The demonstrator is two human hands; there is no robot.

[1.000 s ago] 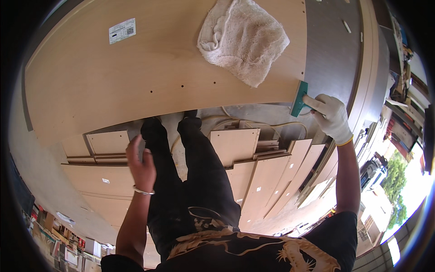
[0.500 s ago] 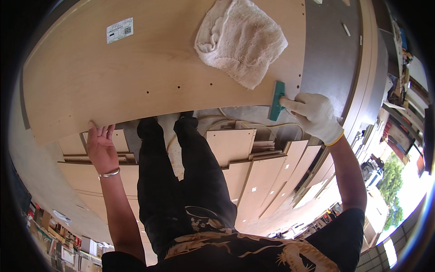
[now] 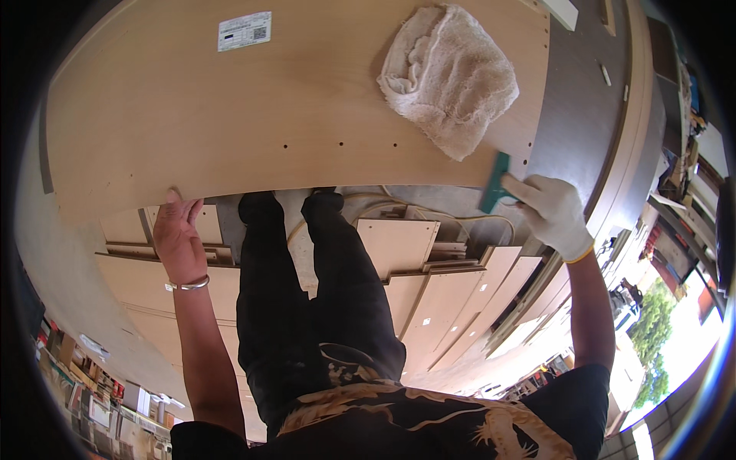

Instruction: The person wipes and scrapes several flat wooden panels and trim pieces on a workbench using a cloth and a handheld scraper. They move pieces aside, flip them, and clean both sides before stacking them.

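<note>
A large light-wood panel (image 3: pixel 230 115) with several small dark holes and a white label spans the upper view. My bare left hand (image 3: pixel 179 241), a silver bangle on its wrist, is at the near left edge of the panel. Its fingers are closed on that edge. My right hand (image 3: pixel 558 217), in a white knit glove, is wrapped round a green scraper (image 3: pixel 497 182). The scraper's wide head is at the panel's near right corner; whether its blade touches the edge I cannot tell. A crumpled whitish towel (image 3: pixel 452 84) lies on the panel, beyond the scraper.
Under the panel to the right is a dark grey work surface (image 3: pixel 579 100), with a small white piece (image 3: pixel 606 74) on it. Several wood boards (image 3: pixel 437 307) are stacked on the floor behind my legs. A yellowish hose (image 3: pixel 368 205) runs on the floor below the panel's near edge.
The panel, label and towel have shifted right in the view. My right hand with the scraper has also moved right and slightly nearer. My left hand remains at the panel's edge.
</note>
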